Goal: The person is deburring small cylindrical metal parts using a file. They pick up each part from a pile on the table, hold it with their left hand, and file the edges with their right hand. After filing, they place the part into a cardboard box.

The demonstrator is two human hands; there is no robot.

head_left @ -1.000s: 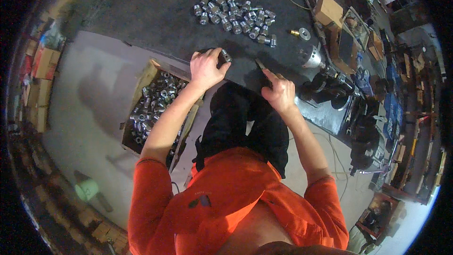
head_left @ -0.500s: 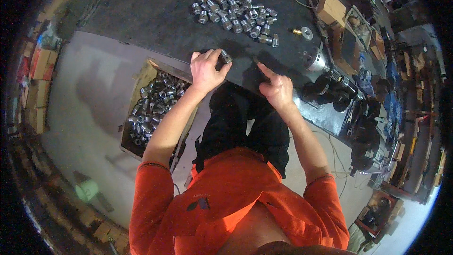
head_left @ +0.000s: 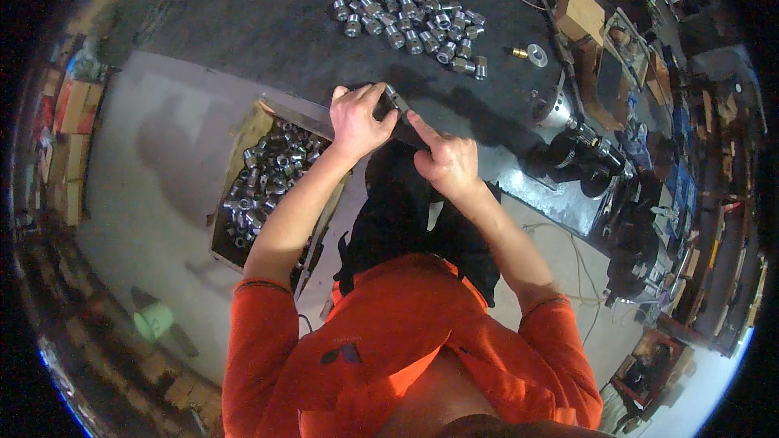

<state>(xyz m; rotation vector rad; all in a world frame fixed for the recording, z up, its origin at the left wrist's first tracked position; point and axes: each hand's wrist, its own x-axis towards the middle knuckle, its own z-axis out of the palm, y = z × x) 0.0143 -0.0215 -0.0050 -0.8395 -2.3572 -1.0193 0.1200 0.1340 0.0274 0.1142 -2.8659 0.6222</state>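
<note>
Over the near edge of the dark bench, my left hand (head_left: 357, 123) grips a small metal fitting (head_left: 393, 97) between thumb and fingers. My right hand (head_left: 451, 161) has come up against the fitting's right end, index finger stretched along it and the other fingers curled. A small grey piece seems to sit at that fingertip, too small to name. Beyond both hands lies a loose pile of shiny metal fittings (head_left: 414, 23) on the bench.
Left of my legs, a wooden crate (head_left: 217, 231) holds many similar metal parts. On the bench's right stand a chuck-like machine (head_left: 554, 108), a brass piece (head_left: 519, 53) and a flat washer (head_left: 537, 55). Cardboard boxes (head_left: 578, 12) line the far right.
My right hand has moved left, closing the gap to the fitting, and its fingertip now meets the fitting's end. My left hand keeps its grip almost in place.
</note>
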